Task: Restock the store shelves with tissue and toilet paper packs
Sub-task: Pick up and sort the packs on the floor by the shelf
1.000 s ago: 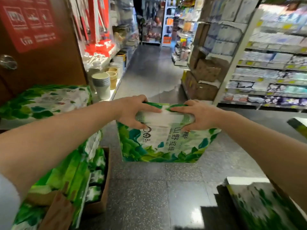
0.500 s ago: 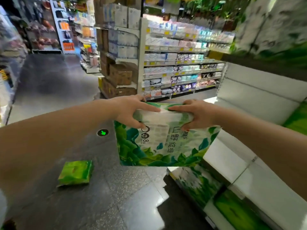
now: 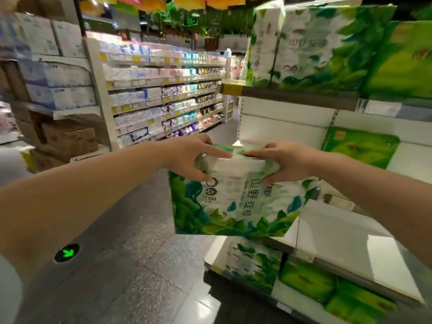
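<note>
While both hands pinch its top edge, the leaf-printed tissue pack [image 3: 236, 202] hangs upright in the air, just in front of the white middle shelf [image 3: 346, 232]. The left hand [image 3: 194, 160] takes the top left corner and the right hand [image 3: 285, 160] the top right, each with thumb on the printed face and fingers curled over the ridge — a two-point hold that probably keeps the soft wrapper from swinging and leaves the flat base free to be set down first. Neither hand holds anything else.

The middle shelf shows bare white board near the pack, with a green pack [image 3: 360, 146] standing farther back on the right (the open board seems the likely destination). Matching packs [image 3: 322, 45] fill the shelf above, and more [image 3: 257, 263] sit on the bottom shelf. Underfoot lies grey speckled floor [image 3: 145, 277] with a green arrow light [image 3: 66, 253] set into it — across the aisle stand long shelves [image 3: 163, 99] of small packaged goods and stacked cardboard boxes [image 3: 70, 139].
</note>
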